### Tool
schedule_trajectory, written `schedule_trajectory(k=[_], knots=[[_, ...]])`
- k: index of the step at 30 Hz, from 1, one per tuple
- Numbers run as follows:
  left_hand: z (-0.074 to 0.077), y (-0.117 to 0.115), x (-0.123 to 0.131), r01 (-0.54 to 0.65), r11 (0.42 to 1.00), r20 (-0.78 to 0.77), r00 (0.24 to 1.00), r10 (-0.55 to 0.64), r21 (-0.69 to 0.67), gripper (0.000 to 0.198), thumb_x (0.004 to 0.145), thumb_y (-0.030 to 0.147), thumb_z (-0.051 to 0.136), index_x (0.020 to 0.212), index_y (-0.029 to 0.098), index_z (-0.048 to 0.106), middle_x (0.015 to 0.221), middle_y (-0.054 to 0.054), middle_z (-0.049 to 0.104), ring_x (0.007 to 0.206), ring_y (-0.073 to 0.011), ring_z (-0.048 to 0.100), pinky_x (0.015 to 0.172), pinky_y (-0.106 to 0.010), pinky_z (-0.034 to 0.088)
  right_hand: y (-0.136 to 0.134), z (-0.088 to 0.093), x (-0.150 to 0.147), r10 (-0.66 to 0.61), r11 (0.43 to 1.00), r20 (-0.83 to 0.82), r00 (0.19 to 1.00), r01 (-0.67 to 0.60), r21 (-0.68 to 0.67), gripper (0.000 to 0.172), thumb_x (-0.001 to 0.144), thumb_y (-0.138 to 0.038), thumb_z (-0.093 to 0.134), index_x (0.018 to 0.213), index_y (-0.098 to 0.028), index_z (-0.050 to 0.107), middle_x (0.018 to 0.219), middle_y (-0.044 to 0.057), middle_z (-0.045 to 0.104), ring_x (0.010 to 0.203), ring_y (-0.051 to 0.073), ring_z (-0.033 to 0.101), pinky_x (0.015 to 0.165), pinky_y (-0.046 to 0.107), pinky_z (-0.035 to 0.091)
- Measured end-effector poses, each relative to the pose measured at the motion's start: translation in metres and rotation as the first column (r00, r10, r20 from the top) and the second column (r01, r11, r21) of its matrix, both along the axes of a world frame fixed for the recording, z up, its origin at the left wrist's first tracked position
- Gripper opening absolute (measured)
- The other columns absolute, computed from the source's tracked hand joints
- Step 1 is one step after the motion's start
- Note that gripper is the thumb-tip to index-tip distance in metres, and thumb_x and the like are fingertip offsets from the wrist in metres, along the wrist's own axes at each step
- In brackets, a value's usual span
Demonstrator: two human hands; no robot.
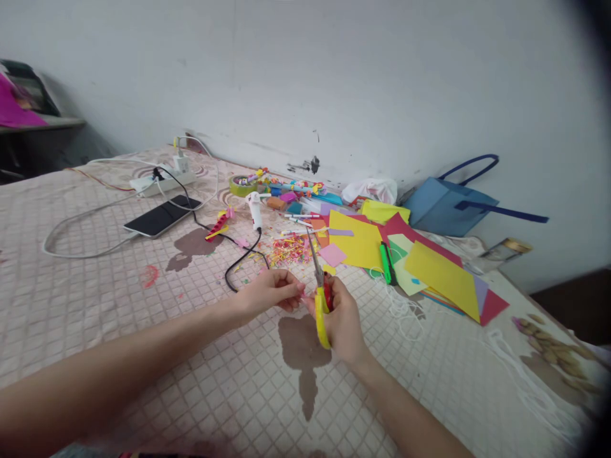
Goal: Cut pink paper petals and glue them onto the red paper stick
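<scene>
My right hand [344,318] is closed round the handles of a pair of scissors [321,299], one loop yellow and the other red. The blades point away from me. My left hand [279,289] pinches a small pink piece [304,296], perhaps paper, close to the right fingertips; its shape is mostly hidden by the fingers. Just beyond both hands lies a heap of tiny coloured paper snippets [291,250]. A white glue gun [256,210] with a black cord stands behind the snippets, to the left.
Coloured paper sheets [360,245], a green cutter [387,264] and white string [403,305] lie to the right. A blue bag [446,207] stands against the wall. At left are a phone [162,216], a power strip [162,182] with cables, and a roll of tape [242,185] farther back.
</scene>
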State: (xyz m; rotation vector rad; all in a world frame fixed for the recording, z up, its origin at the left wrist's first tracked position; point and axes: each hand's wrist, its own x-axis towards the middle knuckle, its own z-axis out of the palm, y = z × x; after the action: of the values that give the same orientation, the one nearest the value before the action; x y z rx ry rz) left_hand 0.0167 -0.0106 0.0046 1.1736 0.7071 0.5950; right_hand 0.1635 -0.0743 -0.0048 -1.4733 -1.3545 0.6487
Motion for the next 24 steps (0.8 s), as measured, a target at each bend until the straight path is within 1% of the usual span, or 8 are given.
schedule_trajectory(k=[4,9,14,17,19,20,22,24], knots=[[0.002,0.003,-0.002,0.042,0.999,0.059,0.997,-0.042,-0.002,0.024,0.071,0.035,0.069,0.076,0.013,0.059,0.066,-0.003,0.066,0.057,-0.0086,0.059,0.059,-0.021,0.049,0.000,0.007,0.002,0.049,0.992,-0.181,0.982,-0.069,-0.107,0.031,0.065,-0.033,0.069,0.080,-0.021,0.044,0.066,-0.004,0.051,0.050,0.011,0.047,0.043,0.022,0.041],[0.007,0.007,-0.006,0.115,0.992,0.116,0.986,-0.120,0.051,0.020,0.071,0.030,0.069,0.081,0.013,0.062,0.073,-0.004,0.066,0.064,-0.0100,0.061,0.064,-0.023,0.049,0.002,0.009,0.004,0.083,0.972,-0.490,0.868,-0.179,-0.153,0.034,0.064,-0.038,0.070,0.074,-0.021,0.042,0.059,-0.009,0.042,0.038,0.005,0.035,0.035,0.018,0.034],[0.014,0.008,-0.008,0.114,0.982,0.097,0.987,-0.129,0.151,0.021,0.070,0.025,0.069,0.084,0.013,0.061,0.075,-0.006,0.067,0.069,-0.0121,0.062,0.063,-0.023,0.048,0.005,0.005,0.007,0.087,0.959,-0.562,0.823,-0.222,-0.176,0.034,0.065,-0.041,0.068,0.073,-0.022,0.041,0.049,-0.012,0.037,0.034,0.004,0.029,0.034,0.017,0.032],[0.013,0.010,-0.008,0.050,0.988,0.076,0.995,-0.062,0.149,0.021,0.068,0.025,0.070,0.083,0.014,0.059,0.068,-0.003,0.066,0.060,-0.0106,0.060,0.058,-0.022,0.047,0.010,0.005,0.017,0.079,0.951,-0.397,0.915,-0.189,-0.245,0.034,0.066,-0.046,0.064,0.073,-0.021,0.042,0.053,-0.009,0.046,0.033,0.005,0.030,0.033,0.020,0.030],[0.011,0.013,-0.008,-0.004,0.987,0.057,0.998,-0.005,0.161,0.023,0.067,0.025,0.071,0.082,0.014,0.059,0.064,-0.002,0.065,0.056,-0.0097,0.059,0.055,-0.021,0.046,0.015,0.006,0.028,0.049,0.965,-0.132,0.990,-0.081,-0.250,0.032,0.067,-0.046,0.063,0.072,-0.020,0.045,0.057,-0.006,0.051,0.036,0.007,0.037,0.037,0.022,0.031],[0.010,0.015,-0.008,-0.023,0.985,0.047,0.999,0.015,0.173,0.023,0.066,0.025,0.071,0.082,0.014,0.058,0.063,-0.002,0.065,0.055,-0.0097,0.059,0.054,-0.021,0.046,0.017,0.006,0.034,0.020,0.975,0.034,0.999,-0.012,-0.220,0.030,0.067,-0.043,0.064,0.073,-0.020,0.048,0.059,-0.004,0.053,0.042,0.009,0.043,0.041,0.023,0.035],[0.008,0.019,-0.009,-0.041,0.979,0.024,0.999,0.037,0.198,0.025,0.065,0.026,0.072,0.082,0.013,0.058,0.063,-0.002,0.064,0.055,-0.0098,0.059,0.054,-0.021,0.046,0.021,0.004,0.045,-0.045,0.984,0.339,0.940,0.101,-0.149,0.025,0.067,-0.037,0.065,0.079,-0.018,0.054,0.067,0.000,0.058,0.057,0.015,0.053,0.054,0.027,0.041],[0.006,0.023,-0.010,-0.053,0.976,0.002,0.999,0.054,0.213,0.025,0.065,0.026,0.071,0.082,0.013,0.057,0.061,-0.001,0.063,0.053,-0.0093,0.058,0.053,-0.021,0.046,0.023,0.000,0.053,-0.054,0.985,0.516,0.855,0.129,-0.111,0.026,0.069,-0.032,0.064,0.089,-0.017,0.058,0.077,0.004,0.062,0.071,0.020,0.058,0.065,0.031,0.043]])
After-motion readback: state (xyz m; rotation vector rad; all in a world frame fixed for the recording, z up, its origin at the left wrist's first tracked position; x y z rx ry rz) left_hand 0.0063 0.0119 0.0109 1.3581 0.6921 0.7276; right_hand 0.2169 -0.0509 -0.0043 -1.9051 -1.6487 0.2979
